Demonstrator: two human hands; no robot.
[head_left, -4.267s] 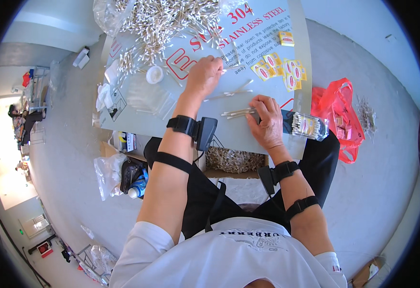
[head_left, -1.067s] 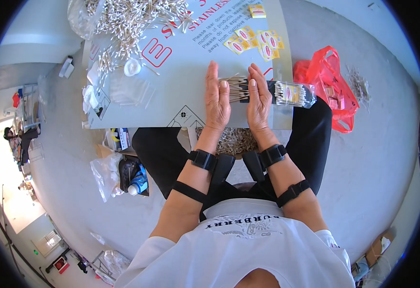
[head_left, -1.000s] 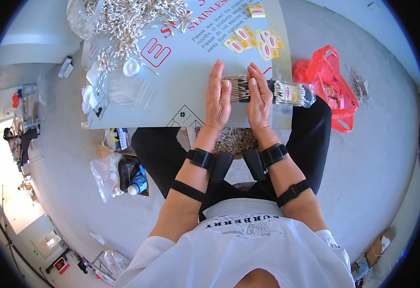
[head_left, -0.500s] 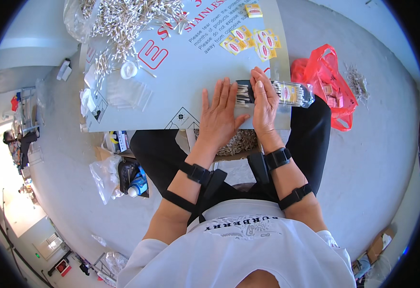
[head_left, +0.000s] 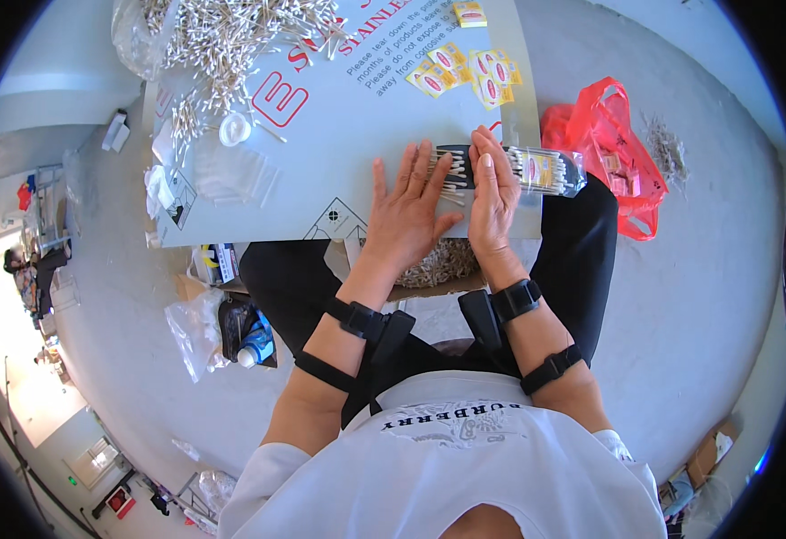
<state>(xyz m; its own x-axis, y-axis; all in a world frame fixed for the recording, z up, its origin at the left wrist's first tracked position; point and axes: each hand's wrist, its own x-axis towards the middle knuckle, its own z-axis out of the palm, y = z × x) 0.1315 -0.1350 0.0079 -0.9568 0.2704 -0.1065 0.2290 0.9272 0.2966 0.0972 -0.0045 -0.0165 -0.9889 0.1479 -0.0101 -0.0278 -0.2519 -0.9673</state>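
Observation:
Stretched flat at the table's near edge, my left hand (head_left: 404, 202) has its fingers spread, the index finger on the white tips of cotton swabs (head_left: 453, 190). These swabs lie on a dark flat piece (head_left: 459, 162) between my hands. My right hand (head_left: 494, 199) stands on its edge, fingers straight and close together, across the dark piece and the mouth end of a clear plastic bag (head_left: 575, 174). Inside the bag are a row of swabs and a yellow-and-white card (head_left: 537, 168). My right palm hides part of the bag and the dark piece.
A heap of loose swabs (head_left: 231, 45) covers the far left of the table (head_left: 321, 126). Nearer are a round white lid (head_left: 234, 129) and flat clear bags (head_left: 236, 175). Yellow cards (head_left: 492, 76) lie far right. A red bag (head_left: 609, 126) is beyond the right edge; a carton (head_left: 438, 269) sits below.
My left index finger has shifted slightly right, onto the swab tips beside it. My right hand stays on the bag. The view has tilted slightly.

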